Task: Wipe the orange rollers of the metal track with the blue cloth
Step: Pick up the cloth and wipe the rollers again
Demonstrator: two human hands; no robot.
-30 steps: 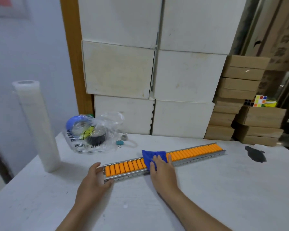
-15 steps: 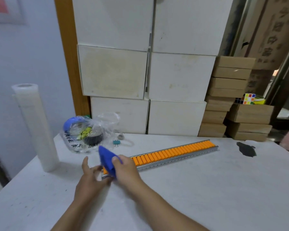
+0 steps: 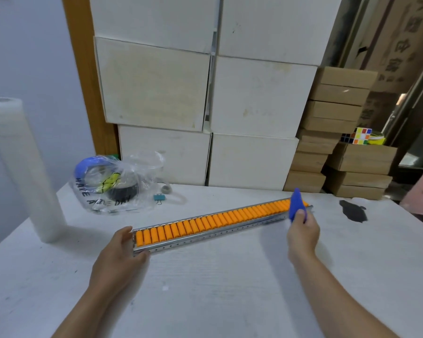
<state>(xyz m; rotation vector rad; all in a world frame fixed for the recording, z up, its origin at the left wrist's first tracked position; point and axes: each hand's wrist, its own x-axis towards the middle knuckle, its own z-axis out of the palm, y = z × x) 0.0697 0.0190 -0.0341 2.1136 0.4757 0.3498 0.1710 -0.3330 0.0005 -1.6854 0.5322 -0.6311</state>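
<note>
Track [image 3: 220, 224] lies diagonally across the table [image 3: 205, 289], rollers [image 3: 205, 222] up. Left hand [image 3: 119, 254] grips its near-left end. Right hand [image 3: 302, 231] pinches the bunched cloth [image 3: 296, 203] at the far-right end, touching the last rollers.

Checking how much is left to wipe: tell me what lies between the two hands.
In the head view, the metal track with its row of orange rollers spans from the left hand to the right hand, which holds the blue cloth.
</note>
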